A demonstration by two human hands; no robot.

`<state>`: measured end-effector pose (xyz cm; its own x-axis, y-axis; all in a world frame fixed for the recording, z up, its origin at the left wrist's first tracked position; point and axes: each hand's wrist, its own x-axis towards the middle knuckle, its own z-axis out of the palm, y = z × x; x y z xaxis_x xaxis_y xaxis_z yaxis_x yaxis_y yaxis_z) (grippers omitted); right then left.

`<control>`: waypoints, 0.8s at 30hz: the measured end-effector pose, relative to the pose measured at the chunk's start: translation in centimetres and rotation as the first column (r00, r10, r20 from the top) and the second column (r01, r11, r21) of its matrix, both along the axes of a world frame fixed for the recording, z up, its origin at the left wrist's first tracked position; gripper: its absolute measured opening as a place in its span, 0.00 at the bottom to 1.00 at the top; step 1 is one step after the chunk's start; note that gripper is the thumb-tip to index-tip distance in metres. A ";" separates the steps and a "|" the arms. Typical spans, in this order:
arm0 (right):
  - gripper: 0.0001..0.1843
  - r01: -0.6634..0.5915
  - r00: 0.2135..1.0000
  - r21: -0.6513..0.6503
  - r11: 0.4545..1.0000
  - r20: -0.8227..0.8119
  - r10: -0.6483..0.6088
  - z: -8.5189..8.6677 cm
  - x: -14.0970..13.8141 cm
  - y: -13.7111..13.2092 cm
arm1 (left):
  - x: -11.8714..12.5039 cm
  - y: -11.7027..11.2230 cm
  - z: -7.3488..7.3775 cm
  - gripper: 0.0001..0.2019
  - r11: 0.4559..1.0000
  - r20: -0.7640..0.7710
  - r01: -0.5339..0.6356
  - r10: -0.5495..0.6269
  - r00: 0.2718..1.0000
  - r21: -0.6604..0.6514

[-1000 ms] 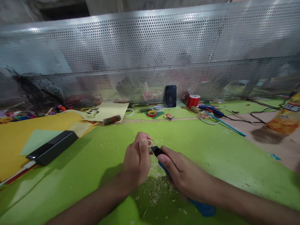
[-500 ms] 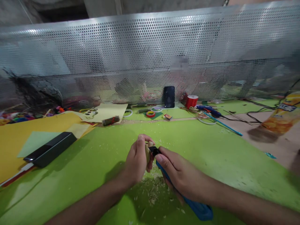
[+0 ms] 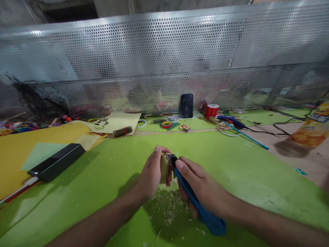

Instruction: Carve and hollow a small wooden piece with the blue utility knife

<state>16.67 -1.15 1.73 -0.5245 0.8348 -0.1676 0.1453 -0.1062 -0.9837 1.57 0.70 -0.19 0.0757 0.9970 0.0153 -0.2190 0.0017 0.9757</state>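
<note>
My left hand [image 3: 153,171] is closed around a small pale piece of what looks like wood [image 3: 165,168], raised over the table. My right hand [image 3: 196,181] grips a blue-handled utility knife [image 3: 189,192], its black front end and short blade meeting the top of the pale piece. The fingers of the left hand partly hide that piece. Below both hands, a scatter of pale shavings [image 3: 169,209] lies on the green tabletop [image 3: 115,161].
A black power bank [image 3: 58,163] with a white cable lies left on coloured paper. Along the back are a phone [image 3: 187,105], a red tape roll [image 3: 166,125], a matchbox [image 3: 185,128], a red spool [image 3: 212,111] and a blue glue gun [image 3: 230,120]. A yellow snack bag [image 3: 312,128] stands right.
The knife has turned a little, and its handle end has moved left and up. More of the pale piece now shows between my hands. The view has shifted slightly.
</note>
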 end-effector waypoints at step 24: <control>0.09 0.034 0.952 0.639 0.768 0.214 -0.220 0.2 1.1 2.2 | -0.6 0.2 0.1 0.13 0.997 0.032 0.031 -0.033 0.999 0.071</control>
<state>17.72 1.08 1.98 -0.4194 0.8576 0.2977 0.4347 0.4776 -0.7635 0.94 0.88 -0.11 0.1057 0.9905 0.0883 -0.2521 -0.0592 0.9659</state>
